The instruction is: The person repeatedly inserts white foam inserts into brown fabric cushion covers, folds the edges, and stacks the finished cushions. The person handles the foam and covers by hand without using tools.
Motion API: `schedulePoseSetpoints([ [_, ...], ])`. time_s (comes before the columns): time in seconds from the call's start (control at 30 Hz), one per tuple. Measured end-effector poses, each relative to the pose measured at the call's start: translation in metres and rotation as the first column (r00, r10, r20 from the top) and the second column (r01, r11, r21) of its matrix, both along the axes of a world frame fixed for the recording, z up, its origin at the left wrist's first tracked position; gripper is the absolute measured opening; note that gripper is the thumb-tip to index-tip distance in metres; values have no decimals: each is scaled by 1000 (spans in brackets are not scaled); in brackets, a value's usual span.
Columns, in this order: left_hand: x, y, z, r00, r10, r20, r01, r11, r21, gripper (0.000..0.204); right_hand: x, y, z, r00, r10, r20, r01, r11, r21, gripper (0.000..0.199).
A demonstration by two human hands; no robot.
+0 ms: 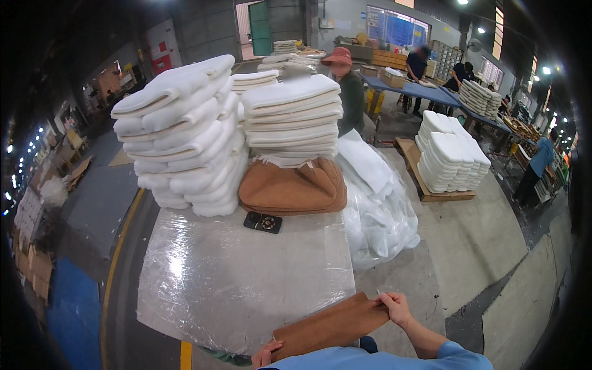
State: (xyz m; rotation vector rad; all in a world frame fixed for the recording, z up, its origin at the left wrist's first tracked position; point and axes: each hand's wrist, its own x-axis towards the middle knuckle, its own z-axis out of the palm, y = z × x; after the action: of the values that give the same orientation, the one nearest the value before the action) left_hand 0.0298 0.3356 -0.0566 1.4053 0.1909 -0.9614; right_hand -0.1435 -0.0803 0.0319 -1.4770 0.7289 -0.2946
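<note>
A brown fabric piece (330, 327), possibly a cushion cover, stretches between my two hands at the table's near edge. My left hand (266, 354) grips its lower left end, partly cut off by the picture's lower edge. At the upper right corner, my right hand (394, 306) pinches the fabric between thumb and fingers. Under and beyond it lies the plastic-covered table (246, 271). Farther back on the table rests a stuffed brown cushion (293, 191), with pale cloth edges showing at its top. A black phone (263, 222) lies just in front of it.
Tall stacks of folded white padding (179, 132) and white pads (293, 117) stand at the table's back. To the right sits a clear bag of white filling (382, 222), then a pallet (431, 191) with stacked white pads. A person in a red hat (351, 105) stands behind.
</note>
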Motion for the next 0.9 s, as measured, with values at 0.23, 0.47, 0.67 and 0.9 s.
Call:
schedulePoseSetpoints([
  [0.23, 19, -6, -51, 975, -118, -186, 67, 964, -259, 54, -2, -3, -12, 977, -192, 93, 182, 977, 107, 42],
  [0.47, 14, 4, -55, 979, -43, -198, 10, 987, -162, 55, -5, -1, -21, 958, -259, 127, 249, 965, 88, 44],
  [0.67, 7, 9, -49, 983, 9, -183, -34, 991, -131, 56, -7, 0, -21, 956, -260, 140, 248, 964, 98, 42],
  [0.9, 5, 9, -44, 984, 40, -174, -62, 990, -127, 56, -5, -2, -21, 956, -249, 152, 234, 966, 112, 41],
])
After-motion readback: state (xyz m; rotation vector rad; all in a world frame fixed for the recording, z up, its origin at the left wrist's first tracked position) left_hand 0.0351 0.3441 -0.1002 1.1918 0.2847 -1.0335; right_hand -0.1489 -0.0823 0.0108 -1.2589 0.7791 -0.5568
